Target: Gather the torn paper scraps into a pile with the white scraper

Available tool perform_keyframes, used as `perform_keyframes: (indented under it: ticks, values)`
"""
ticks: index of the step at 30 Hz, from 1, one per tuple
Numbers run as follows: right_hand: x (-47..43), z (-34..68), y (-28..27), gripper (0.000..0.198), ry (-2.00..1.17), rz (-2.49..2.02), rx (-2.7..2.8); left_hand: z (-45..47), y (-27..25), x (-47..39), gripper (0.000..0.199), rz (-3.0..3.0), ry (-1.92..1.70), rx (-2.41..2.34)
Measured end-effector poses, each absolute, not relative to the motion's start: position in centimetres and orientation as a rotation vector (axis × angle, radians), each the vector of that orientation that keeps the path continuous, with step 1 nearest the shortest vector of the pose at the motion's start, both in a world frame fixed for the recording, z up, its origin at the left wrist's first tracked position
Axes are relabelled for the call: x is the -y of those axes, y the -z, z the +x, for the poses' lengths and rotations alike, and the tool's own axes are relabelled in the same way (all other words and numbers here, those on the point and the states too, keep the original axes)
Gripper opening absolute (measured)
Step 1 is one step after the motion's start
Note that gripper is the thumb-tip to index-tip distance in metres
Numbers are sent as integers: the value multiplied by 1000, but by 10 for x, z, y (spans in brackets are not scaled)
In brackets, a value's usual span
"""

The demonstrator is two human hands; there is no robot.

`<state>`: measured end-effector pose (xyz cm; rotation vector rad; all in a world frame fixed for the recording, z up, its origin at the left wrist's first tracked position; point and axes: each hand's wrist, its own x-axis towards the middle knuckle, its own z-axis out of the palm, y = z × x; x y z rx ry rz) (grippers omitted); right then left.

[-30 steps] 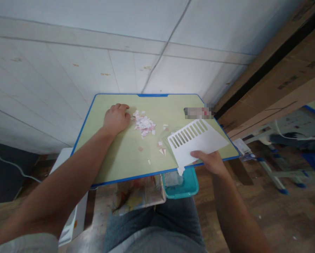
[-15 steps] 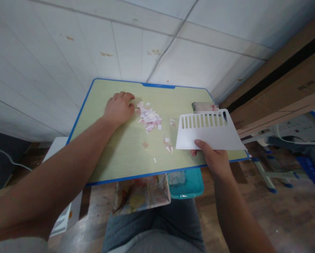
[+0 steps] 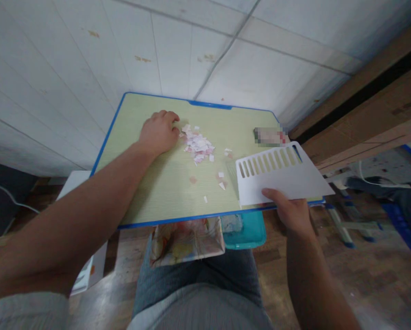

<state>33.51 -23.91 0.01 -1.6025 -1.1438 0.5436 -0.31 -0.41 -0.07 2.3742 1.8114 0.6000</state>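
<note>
My right hand (image 3: 289, 208) grips a white plastic scraper (image 3: 277, 183) with a row of slots, thumb on top, over the front right of the table (image 3: 164, 197). The scraper is tilted, its left corner low near the table's front edge. My left hand (image 3: 160, 130) lies on the tabletop just left of a pile of torn paper scraps (image 3: 199, 144). Its fingers are loosely bent and apart, holding nothing I can see. A few loose scraps (image 3: 221, 175) lie between the pile and the scraper.
A blurred-out phone-like object (image 3: 270, 136) lies at the back right. Beneath the front edge are an open patterned box (image 3: 198, 250) and a teal plastic bin (image 3: 251, 233). A white panelled wall (image 3: 178, 50) stands behind; cardboard boxes (image 3: 373, 114) are at right.
My right hand has brought the scraper toward me and slightly right, tilting its left end down toward the front edge. My left hand stays beside the pile. The view has shifted slightly.
</note>
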Motion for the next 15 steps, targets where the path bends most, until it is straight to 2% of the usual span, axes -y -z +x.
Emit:
perform_keyframes:
  ticks: [2,6,12,15]
  values:
    - [238,329,-2,23,-586,-1565,1165,-2,-1,6,46,2381,-590,-1821]
    - [229,313,-1,42,-684,-1485,1338,-4,0,6,46,2366,-604,-1802]
    - [226,312,5,45,-710,-1490,1357,-6,1,5,40,2331,-662,-1765]
    - [230,318,6,37,-717,-1504,1293,-4,0,7,38,2312,-653,-1763]
